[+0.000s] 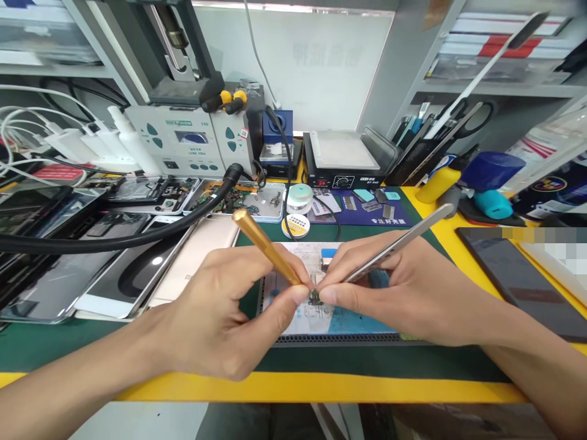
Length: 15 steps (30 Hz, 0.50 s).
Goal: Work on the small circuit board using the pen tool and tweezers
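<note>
The left hand [220,305] holds a gold-coloured tool [266,246] in a clenched pen-like grip, the shaft slanting up toward 11 o'clock and its tip pointing down at a small dark component [315,297] at the centre of the view. The right hand [403,287] has its grip closed on silver tweezers [394,244], whose long body runs up toward 2 o'clock while the points meet the same small component. Thumb and fingertips of both hands crowd around that component, so its shape is too small and too covered to make out. It sits just above a work mat [321,318] printed in white and blue, which lies on the green tabletop [137,348] with a yellow front edge.

At 9 o'clock from the hands lie several phones and glass panels [132,269], crossed by a thick black hose [114,241]. At 11 o'clock stands a grey rework station [192,140], with trays of small parts [238,201] in front of it. At 12 o'clock sit a round tin [296,226] and a black hot plate [343,159]. At 2 o'clock stands a yellow bottle [438,180]; at 3 o'clock lies a dark tablet [518,275].
</note>
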Tool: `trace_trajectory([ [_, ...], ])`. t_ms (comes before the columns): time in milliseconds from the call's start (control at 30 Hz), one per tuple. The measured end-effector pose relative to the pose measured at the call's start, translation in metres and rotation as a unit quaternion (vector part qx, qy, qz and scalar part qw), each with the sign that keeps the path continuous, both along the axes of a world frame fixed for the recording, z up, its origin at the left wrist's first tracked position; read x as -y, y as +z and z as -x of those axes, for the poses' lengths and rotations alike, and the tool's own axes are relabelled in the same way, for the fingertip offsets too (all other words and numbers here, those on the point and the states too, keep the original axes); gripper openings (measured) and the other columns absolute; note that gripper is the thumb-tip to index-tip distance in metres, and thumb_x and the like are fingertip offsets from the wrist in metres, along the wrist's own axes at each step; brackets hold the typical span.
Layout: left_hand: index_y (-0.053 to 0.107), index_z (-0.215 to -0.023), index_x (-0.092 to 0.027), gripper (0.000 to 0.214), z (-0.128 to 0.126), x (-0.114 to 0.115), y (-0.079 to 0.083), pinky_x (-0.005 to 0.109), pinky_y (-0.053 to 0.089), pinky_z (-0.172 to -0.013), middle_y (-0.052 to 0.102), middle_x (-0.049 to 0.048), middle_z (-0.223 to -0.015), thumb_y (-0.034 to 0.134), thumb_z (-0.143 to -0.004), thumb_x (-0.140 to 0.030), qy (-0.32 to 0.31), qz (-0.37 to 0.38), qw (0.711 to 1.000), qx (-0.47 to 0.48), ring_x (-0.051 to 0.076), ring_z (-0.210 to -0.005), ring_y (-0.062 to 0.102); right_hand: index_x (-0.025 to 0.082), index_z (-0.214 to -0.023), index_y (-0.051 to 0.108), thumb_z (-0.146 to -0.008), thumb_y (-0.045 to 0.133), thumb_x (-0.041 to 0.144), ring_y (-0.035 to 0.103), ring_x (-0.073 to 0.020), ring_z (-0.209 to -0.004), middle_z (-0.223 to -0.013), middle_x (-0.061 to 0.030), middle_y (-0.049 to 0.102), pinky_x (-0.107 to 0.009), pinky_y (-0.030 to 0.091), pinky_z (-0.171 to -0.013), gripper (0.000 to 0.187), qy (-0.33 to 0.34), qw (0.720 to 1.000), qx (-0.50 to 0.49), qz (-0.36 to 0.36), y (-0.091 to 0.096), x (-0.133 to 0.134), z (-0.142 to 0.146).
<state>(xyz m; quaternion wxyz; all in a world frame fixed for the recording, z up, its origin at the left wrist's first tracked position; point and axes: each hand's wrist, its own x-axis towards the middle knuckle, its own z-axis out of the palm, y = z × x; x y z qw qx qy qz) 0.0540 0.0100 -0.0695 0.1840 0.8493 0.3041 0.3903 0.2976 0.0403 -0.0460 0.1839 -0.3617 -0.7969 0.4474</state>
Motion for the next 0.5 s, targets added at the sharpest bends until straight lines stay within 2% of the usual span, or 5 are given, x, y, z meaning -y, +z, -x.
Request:
trace_trajectory([
  [300, 0.071, -0.101, -0.011, 0.012, -0.0018, -0.0026, 0.0003, 0.023, 0.057, -0.068, 0.076, 0.0038, -0.089, 0.064, -0.091, -0.008, -0.005, -0.013, 1.000, 0.008, 0.011, -0.077, 0.071, 0.015, -0.090, 0.079, -0.102, 0.065, 0.034, 0.065, -0.0113, -0.078, -0.089, -0.0040, 0.071, -0.022, 0.049, -0.067, 0.027, 0.024, 0.999, 0.003, -0.028, -0.0017, 0.0005, -0.0012],
  [500, 0.071, -0.102, -0.010, 0.012, -0.0019, -0.0015, 0.0007, 0.021, 0.057, -0.071, 0.075, 0.0038, -0.090, 0.062, -0.093, -0.008, -0.004, -0.008, 1.000, 0.004, 0.010, -0.078, 0.071, 0.016, -0.087, 0.080, -0.099, 0.068, 0.030, 0.065, -0.0100, -0.075, -0.086, -0.0023, 0.071, -0.021, 0.049, -0.065, 0.021, 0.019, 1.000, 0.003, -0.019, 0.0002, 0.0016, -0.0010],
])
